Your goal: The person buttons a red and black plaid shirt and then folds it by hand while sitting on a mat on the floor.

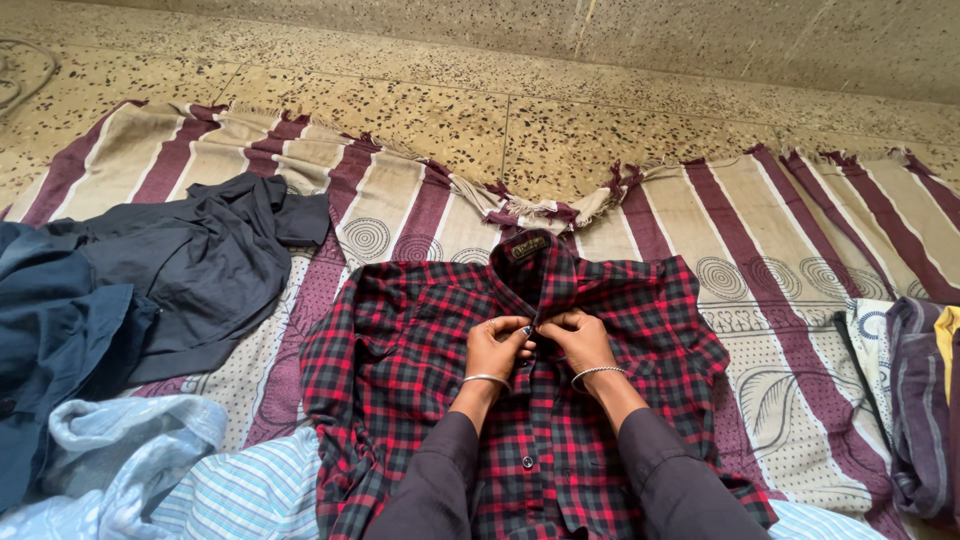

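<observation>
A red and black checked shirt (420,370) lies flat, front up, on a striped cloth (780,250) spread over a speckled stone floor (560,130). Its collar points away from the person, with a small dark label showing inside the neck. The front edges meet down the middle, and one dark button (527,462) shows lower on the front, between the forearms. The sleeves are spread a little to each side, the fabric lightly creased.

The left hand (495,345) and right hand (580,338) meet at the middle of the chest, just below the collar. The fingers of both are pinched together on the shirt's front edge, fingertips touching each other. Each wrist carries a thin silver bangle, and dark sleeves cover both forearms.

To the left of the shirt, a heap of dark blue clothes (150,270) rests on the cloth. Nearer the person, a light blue striped garment (200,490) lies crumpled, touching the shirt's lower left edge. At the far right lies a folded purple striped cloth (920,400).
</observation>
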